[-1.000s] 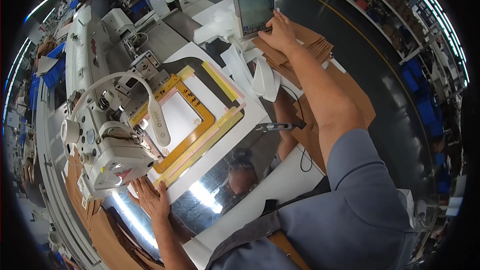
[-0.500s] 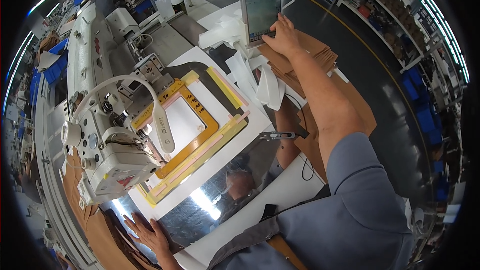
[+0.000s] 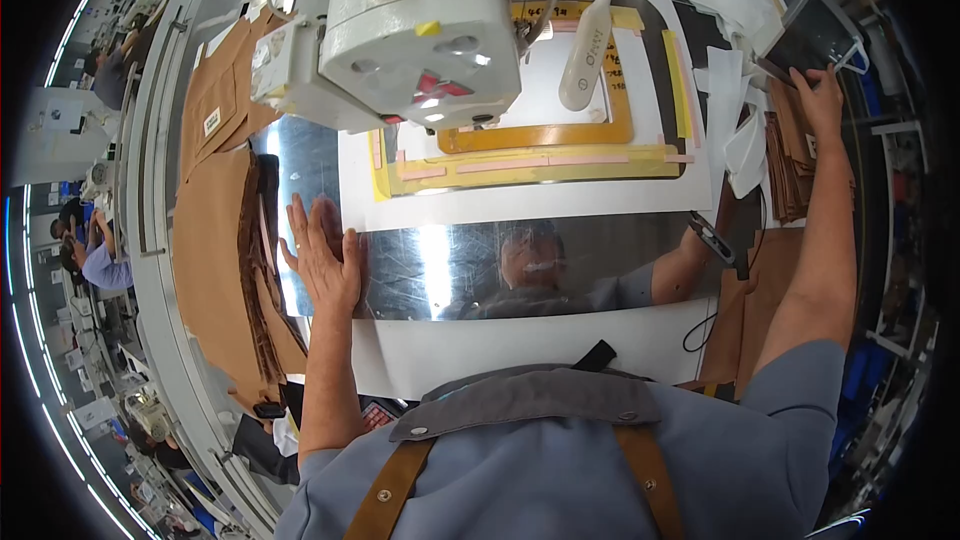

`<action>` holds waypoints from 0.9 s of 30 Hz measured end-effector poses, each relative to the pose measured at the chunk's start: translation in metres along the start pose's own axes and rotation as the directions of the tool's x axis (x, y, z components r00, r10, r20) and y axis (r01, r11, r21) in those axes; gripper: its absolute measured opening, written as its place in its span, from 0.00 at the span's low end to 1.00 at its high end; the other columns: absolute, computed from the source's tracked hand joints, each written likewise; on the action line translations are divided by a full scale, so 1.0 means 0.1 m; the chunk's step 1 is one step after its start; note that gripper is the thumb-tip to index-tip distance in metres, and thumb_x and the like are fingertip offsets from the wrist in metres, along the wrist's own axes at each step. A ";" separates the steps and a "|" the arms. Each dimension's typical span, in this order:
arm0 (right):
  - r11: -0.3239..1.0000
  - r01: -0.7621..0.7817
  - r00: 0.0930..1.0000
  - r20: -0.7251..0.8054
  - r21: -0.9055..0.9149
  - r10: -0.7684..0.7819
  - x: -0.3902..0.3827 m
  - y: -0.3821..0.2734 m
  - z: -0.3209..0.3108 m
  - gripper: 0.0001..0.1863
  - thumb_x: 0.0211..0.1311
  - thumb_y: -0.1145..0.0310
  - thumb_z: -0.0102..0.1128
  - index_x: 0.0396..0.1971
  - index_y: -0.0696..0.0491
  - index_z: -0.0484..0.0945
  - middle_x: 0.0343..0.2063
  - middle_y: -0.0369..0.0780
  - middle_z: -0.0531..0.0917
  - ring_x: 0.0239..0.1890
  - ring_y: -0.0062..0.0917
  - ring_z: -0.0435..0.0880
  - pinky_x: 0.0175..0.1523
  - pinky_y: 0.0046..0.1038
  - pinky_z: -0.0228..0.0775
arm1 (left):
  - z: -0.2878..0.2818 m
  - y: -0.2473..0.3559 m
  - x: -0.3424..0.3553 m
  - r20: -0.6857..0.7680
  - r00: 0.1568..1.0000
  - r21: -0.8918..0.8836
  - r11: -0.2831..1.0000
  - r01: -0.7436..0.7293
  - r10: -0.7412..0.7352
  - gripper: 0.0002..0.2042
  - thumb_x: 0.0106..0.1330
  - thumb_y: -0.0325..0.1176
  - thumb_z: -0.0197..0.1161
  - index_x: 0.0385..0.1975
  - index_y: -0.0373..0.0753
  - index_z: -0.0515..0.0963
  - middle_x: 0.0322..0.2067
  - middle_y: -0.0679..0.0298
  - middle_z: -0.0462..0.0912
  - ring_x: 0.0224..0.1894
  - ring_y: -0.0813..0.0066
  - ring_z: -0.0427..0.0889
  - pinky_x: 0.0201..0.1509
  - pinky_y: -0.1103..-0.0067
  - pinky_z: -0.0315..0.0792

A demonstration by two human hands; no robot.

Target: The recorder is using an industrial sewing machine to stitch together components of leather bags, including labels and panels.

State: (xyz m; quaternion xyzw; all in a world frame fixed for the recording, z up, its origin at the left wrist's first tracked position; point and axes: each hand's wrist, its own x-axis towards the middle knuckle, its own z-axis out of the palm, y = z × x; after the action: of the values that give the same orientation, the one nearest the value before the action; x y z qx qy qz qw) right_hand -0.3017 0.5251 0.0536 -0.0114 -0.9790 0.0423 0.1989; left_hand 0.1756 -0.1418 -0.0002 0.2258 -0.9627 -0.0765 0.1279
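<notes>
My left hand (image 3: 325, 262) lies flat, fingers spread, on a shiny metal plate (image 3: 500, 260) in front of a white sewing machine head (image 3: 415, 50). Out at the far right, my right hand (image 3: 824, 102) has its fingers apart at the lower edge of a tilted control screen (image 3: 812, 35); whether a fingertip presses it I cannot tell. Beneath the machine head sits an orange-yellow clamp frame (image 3: 535, 138) on white sheet material, partly hidden by the head. Yellow and pink tape strips (image 3: 540, 165) border it. A white lamp-like handle (image 3: 585, 58) hangs beside the head.
Brown cut pieces (image 3: 215, 265) are stacked left of the plate, and more brown pieces (image 3: 788, 165) lie below the screen. A small dark hand tool (image 3: 712, 237) rests at the plate's right end, near a thin black cord (image 3: 697, 335). Crumpled white strips (image 3: 745, 152) lie nearby.
The view has swung round, so the machine now stands straight ahead. My right hand has shifted from the screen's face to its lower edge. My left hand stays flat on the plate.
</notes>
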 end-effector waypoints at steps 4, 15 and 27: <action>0.998 0.043 0.998 -0.039 0.049 -0.041 -0.10 0.08 -0.08 0.32 0.60 0.43 0.68 0.49 0.58 0.82 0.70 0.56 0.67 0.75 0.47 0.62 0.76 0.39 0.53 | 0.05 0.03 0.01 0.019 1.000 0.002 1.000 0.010 -0.010 0.34 0.73 0.57 0.51 0.72 0.41 0.63 0.78 0.53 0.51 0.81 0.52 0.46 0.78 0.48 0.29; 0.806 0.399 0.891 0.021 0.437 -0.453 -2.89 -1.80 -0.83 0.22 0.66 0.68 0.62 0.58 0.54 0.73 0.67 0.46 0.73 0.70 0.44 0.69 0.73 0.47 0.56 | 0.25 0.85 0.83 0.080 0.879 -0.193 0.872 -0.450 0.471 0.28 0.76 0.46 0.46 0.73 0.40 0.62 0.74 0.57 0.63 0.78 0.61 0.57 0.80 0.55 0.38; 0.857 0.363 0.879 0.172 0.367 -0.446 -3.90 -1.45 -1.00 0.29 0.69 0.60 0.61 0.66 0.55 0.68 0.71 0.46 0.68 0.75 0.42 0.62 0.77 0.53 0.46 | 0.37 0.96 1.11 0.120 0.954 0.131 0.948 -0.289 0.274 0.31 0.73 0.55 0.46 0.73 0.48 0.65 0.71 0.57 0.68 0.77 0.56 0.59 0.80 0.48 0.28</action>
State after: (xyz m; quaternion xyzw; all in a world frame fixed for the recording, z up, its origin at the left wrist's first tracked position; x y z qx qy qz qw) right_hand 0.0953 0.3736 0.0070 0.2343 -0.9557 0.1605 0.0770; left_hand 0.0287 -0.1035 0.0076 0.0907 -0.9933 0.0027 0.0720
